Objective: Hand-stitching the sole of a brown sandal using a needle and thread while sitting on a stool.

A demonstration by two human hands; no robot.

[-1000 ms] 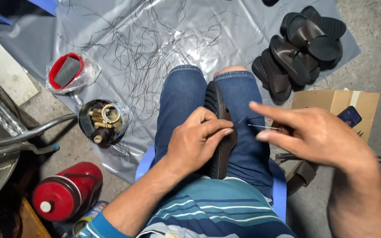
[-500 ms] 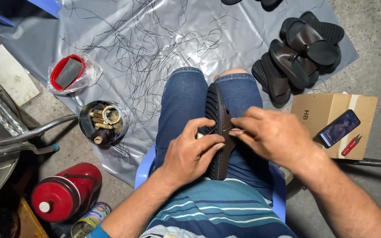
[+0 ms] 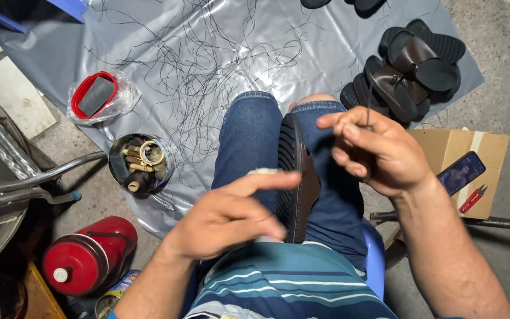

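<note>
- Sandal (image 3: 298,177): a dark brown sandal stands on edge between the person's thighs, its ribbed sole turned toward the left hand. Clamped by the legs, it probably needs no hand to steady it.
- Left hand (image 3: 231,215): hovers just beside the sandal's sole, index finger stretched across toward it, the other fingers loosely curled. It grips nothing; whether the fingertip touches the sandal cannot be told.
- Right hand (image 3: 376,150): raised just past the sandal's far side, fingers pinched on a thin dark thread (image 3: 368,103) that rises from the fingertips. The lift appears to draw the thread taut and away from the sandal.
- Loose threads (image 3: 208,77): a tangle of dark strands lies on the grey plastic sheet (image 3: 326,53) covering the floor, beyond both hands.
- Pile of sandals (image 3: 408,71): stacked on the sheet beyond the right hand.
- Round tin (image 3: 141,165): holds spools and small fittings, outward of the left hand.
- Red-rimmed container (image 3: 94,95): in a clear bag, beyond the tin.
- Cardboard box (image 3: 461,165): outward of the right hand, it carries a phone (image 3: 460,172) and red snips (image 3: 472,199).
- Red canister (image 3: 87,254): lies on the floor near the left forearm.
</note>
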